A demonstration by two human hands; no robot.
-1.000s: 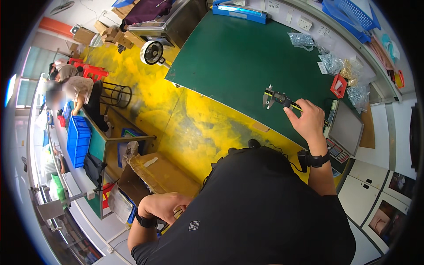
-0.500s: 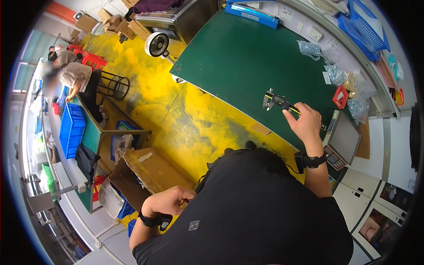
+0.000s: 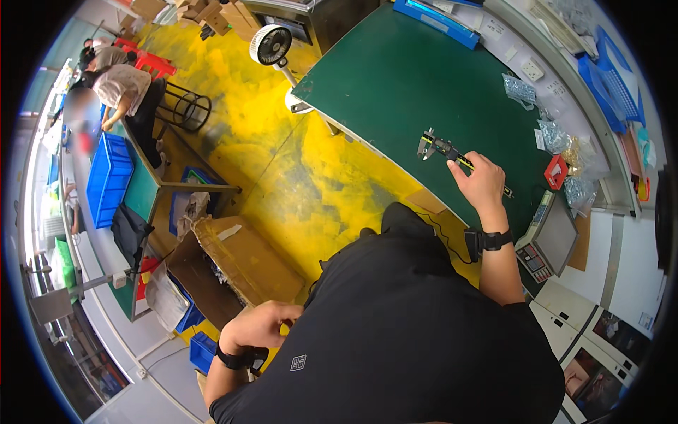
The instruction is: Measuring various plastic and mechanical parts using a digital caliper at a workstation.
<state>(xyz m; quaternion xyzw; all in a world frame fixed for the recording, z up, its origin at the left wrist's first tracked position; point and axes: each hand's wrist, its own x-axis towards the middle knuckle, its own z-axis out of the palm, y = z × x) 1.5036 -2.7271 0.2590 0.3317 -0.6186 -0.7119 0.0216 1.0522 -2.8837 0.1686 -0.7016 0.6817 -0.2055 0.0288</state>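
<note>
A digital caliper (image 3: 446,149) with a dark body and metal jaws is gripped by my right hand (image 3: 481,181) over the near right part of the green tabletop (image 3: 409,88). Its jaws point away to the left, and the end of its beam sticks out past my palm. My thumb and fingers are closed round the body. Beside my dark shirt at the lower left, my left hand (image 3: 260,325) is closed, its fingers curled in toward the shirt. What those fingers hold, if anything, is hidden.
A weighing scale (image 3: 547,237) stands right of my right forearm. Near it are a small red bin (image 3: 555,172) and bags of small parts (image 3: 554,136). An open cardboard box (image 3: 247,261) sits by my left hand. A white fan (image 3: 271,46) stands beyond the table; people work at the left bench.
The view has shifted, and I stand slightly differently, with one leg showing further forward. The caliper remains in my right hand above the table. My left hand stays curled by my shirt.
</note>
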